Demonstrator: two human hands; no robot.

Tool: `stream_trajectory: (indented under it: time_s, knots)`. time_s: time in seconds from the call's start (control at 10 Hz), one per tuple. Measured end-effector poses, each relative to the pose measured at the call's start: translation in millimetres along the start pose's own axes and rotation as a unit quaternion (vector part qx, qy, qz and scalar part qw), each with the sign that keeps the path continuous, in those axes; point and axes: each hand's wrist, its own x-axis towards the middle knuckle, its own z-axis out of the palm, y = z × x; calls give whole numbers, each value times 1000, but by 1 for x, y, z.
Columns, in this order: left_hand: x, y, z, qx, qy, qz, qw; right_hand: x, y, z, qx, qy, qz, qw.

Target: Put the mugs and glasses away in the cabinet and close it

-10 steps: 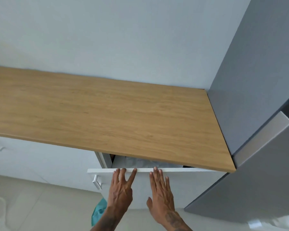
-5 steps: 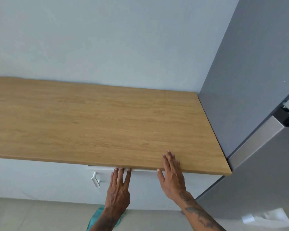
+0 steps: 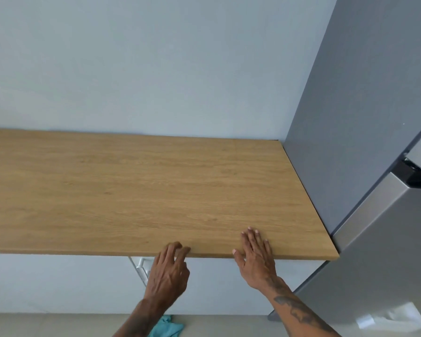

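Note:
The white cabinet door (image 3: pixel 216 283) under the wooden countertop (image 3: pixel 144 195) sits flush, with its white handle (image 3: pixel 141 267) just showing at its left. My left hand (image 3: pixel 168 273) hovers in front of the door's top, fingers loosely curled at the countertop's front edge, holding nothing. My right hand (image 3: pixel 255 256) rests flat on the countertop's front edge, fingers spread. No mugs or glasses are in sight; the cabinet's inside is hidden.
A tall grey refrigerator (image 3: pixel 374 166) stands against the countertop's right end. A pale blue-grey wall (image 3: pixel 156 69) rises behind the counter. A teal cloth (image 3: pixel 165 328) shows at the bottom near my left forearm, above a light floor.
The door, ajar a second ago with both hands pressing its top edge, has swung shut. My right hand has moved up onto the countertop; my left has lifted off the door.

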Motion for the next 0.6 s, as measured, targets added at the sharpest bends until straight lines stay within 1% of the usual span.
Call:
stream_trajectory:
  time_s: [0.1, 0.2, 0.3, 0.4, 0.5, 0.6]
  knots:
    - [40, -5, -13, 24, -111, -79, 990, 12, 0, -13, 12, -37, 7, 999]
    - [66, -17, -12, 17, -238, -159, 958, 25, 0, -25, 13, -73, 14, 997]
    - [77, -28, -10, 3, -280, -164, 946, 34, -2, -28, 17, -88, 29, 996]
    - [78, -36, -8, 18, -298, -156, 942, 36, -3, -31, 22, -88, 31, 995]
    - [76, -36, -6, 23, -294, -151, 944, 31, -7, -39, 39, -96, 36, 994]
    - [78, -34, -7, 22, -297, -153, 942, 28, -23, -68, 230, -82, 38, 969]
